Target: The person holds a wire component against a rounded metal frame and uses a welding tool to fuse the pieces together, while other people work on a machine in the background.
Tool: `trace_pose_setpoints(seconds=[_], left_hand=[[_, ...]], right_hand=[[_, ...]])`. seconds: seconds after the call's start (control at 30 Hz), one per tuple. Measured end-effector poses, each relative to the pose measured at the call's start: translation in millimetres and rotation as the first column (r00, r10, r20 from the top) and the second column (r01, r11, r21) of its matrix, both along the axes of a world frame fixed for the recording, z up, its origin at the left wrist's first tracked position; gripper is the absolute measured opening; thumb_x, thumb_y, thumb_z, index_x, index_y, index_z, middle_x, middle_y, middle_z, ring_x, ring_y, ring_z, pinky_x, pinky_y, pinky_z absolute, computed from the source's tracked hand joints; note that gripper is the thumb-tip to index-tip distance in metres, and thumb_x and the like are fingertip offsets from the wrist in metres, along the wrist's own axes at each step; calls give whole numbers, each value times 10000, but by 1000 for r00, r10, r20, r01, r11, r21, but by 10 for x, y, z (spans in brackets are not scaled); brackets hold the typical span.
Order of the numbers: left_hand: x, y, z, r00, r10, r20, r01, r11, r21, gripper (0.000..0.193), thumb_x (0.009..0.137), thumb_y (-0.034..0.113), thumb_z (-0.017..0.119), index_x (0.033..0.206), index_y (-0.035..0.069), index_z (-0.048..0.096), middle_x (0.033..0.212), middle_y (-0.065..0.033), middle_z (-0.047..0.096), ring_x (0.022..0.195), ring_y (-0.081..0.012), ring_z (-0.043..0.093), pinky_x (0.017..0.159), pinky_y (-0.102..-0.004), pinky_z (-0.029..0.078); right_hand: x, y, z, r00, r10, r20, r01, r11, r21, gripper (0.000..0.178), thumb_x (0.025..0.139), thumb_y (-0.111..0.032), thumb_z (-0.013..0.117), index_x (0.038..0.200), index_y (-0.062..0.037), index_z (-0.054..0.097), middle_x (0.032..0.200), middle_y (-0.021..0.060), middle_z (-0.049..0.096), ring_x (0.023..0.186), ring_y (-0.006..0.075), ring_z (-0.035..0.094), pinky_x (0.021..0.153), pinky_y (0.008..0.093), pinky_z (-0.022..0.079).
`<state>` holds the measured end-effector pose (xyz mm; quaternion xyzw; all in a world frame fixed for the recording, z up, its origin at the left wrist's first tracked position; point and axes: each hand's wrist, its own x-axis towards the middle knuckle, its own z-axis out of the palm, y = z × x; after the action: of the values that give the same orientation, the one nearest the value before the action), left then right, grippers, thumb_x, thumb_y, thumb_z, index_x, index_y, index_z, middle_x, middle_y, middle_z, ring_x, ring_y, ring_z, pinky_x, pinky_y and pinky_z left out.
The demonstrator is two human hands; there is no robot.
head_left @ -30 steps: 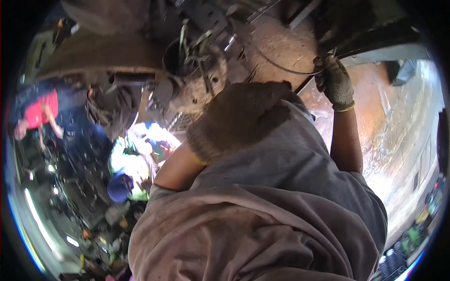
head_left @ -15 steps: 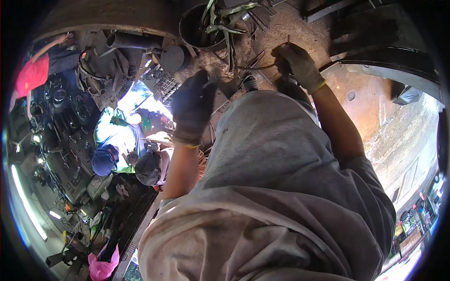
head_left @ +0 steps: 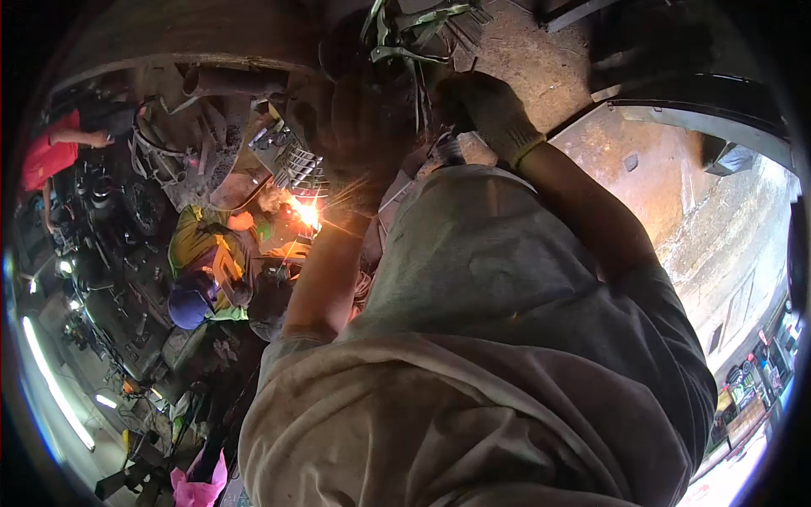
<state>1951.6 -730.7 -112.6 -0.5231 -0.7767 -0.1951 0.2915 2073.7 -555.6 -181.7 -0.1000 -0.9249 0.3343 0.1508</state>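
Note:
My right hand (head_left: 490,110), in a worn work glove, is closed, and the tip of a thin dark rod (head_left: 474,64) sticks up from it. My left hand (head_left: 363,135) is a dark, shadowed shape at the centre, its fingers too dim and smeared to read. Just beyond and between both hands lie shiny, greenish, tong-like metal tools (head_left: 410,38). The bucket that holds them is mostly lost in shadow. Whether my left hand touches the tools or the bucket cannot be made out.
At left, two crouching co-workers (head_left: 190,300) are beside bright welding sparks (head_left: 306,213), close to my left forearm. A wire grille (head_left: 300,171) stands near the sparks. Beyond lie a pipe (head_left: 232,80) and metal scrap. A person in red (head_left: 55,148) is far left.
My left hand has moved away from me toward the bucket, into shadow. My right hand has shifted left and closer to the tools. The bluish-white glare beside the co-workers has become orange sparks.

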Motion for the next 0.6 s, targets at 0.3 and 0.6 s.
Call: trace_pose_setpoints(seconds=[0.3, 0.6], left_hand=[[-184, 224, -163, 999, -39, 23, 38, 997, 66, 300, 787, 253, 680, 1044, 104, 641, 988, -97, 632, 973, -299, 612, 855, -466, 496], [-179, 228, -179, 996, -74, 53, 74, 997, 13, 491, 765, 384, 717, 1105, 48, 609, 1031, -160, 602, 985, -384, 599, 867, -539, 505]], right_hand=[[-121, 58, 97, 991, -21, 129, -2, 985, 175, 254, 897, -131, 543, 1124, -103, 653, 1046, 135, 658, 992, 312, 642, 871, 403, 532], [-103, 44, 2, 998, -22, 56, 14, 990, 143, 229, 894, -135, 556, 1083, -89, 677, 1033, 131, 670, 991, 301, 641, 878, 405, 533]])
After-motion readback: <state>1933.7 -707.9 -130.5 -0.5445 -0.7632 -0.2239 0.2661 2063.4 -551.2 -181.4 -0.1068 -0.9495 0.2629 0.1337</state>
